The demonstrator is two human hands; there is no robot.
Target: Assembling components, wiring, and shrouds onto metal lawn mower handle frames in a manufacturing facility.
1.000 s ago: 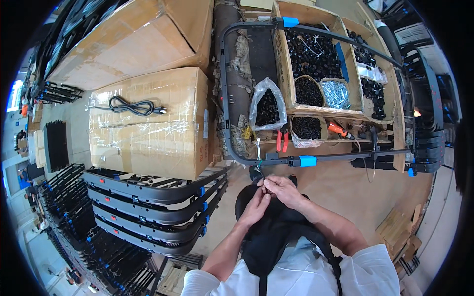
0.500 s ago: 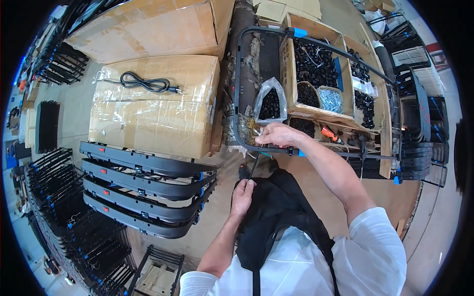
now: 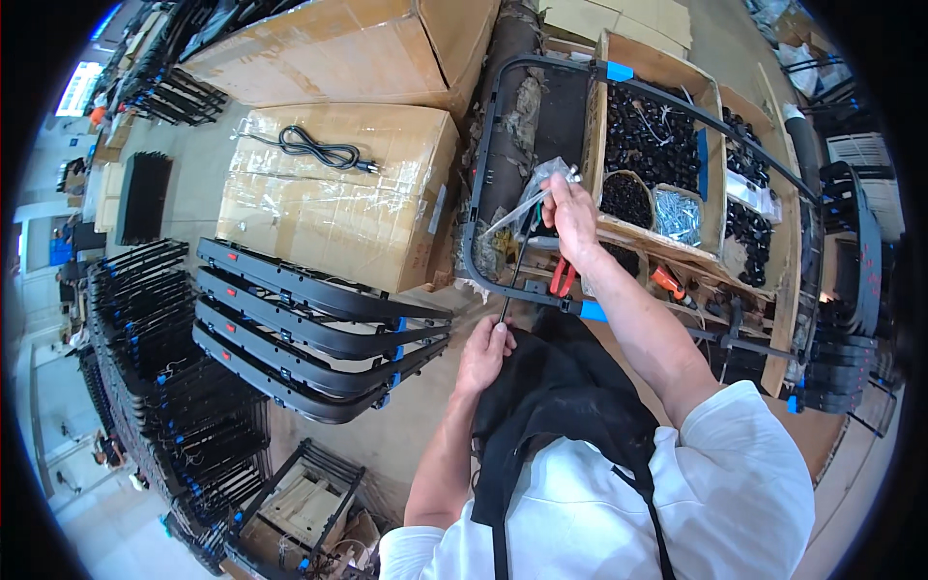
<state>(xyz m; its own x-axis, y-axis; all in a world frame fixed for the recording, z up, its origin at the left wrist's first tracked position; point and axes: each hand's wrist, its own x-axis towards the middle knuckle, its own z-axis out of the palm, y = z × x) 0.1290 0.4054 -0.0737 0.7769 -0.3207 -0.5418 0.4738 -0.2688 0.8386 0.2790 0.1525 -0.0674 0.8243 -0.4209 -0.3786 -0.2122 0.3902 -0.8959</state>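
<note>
My left hand point(image 3: 486, 354) is closed on a thin black cable point(image 3: 519, 268) in front of my apron. The cable rises over the near bar of a black tubular frame point(image 3: 471, 184) toward my right hand, with a bit of green near its upper end. My right hand point(image 3: 574, 217) is closed above a clear plastic bag point(image 3: 537, 189), inside the frame's left end. A small pale, shiny tip point(image 3: 573, 176) pokes out past its fingers; what they grip is partly hidden. Red-handled pliers point(image 3: 562, 277) lie just below my right hand.
A divided wooden box point(image 3: 709, 130) holds black parts and silver screws point(image 3: 678, 215) under the frame. An orange-handled tool point(image 3: 667, 281) lies before it. Left are cardboard boxes point(image 3: 338, 208), a coiled power cord point(image 3: 319, 148) and stacked black curved panels point(image 3: 314, 329).
My right hand has moved up and away from the frame's near bar to above the plastic bag. My left hand has shifted slightly forward, still on the cable. The view has turned somewhat.
</note>
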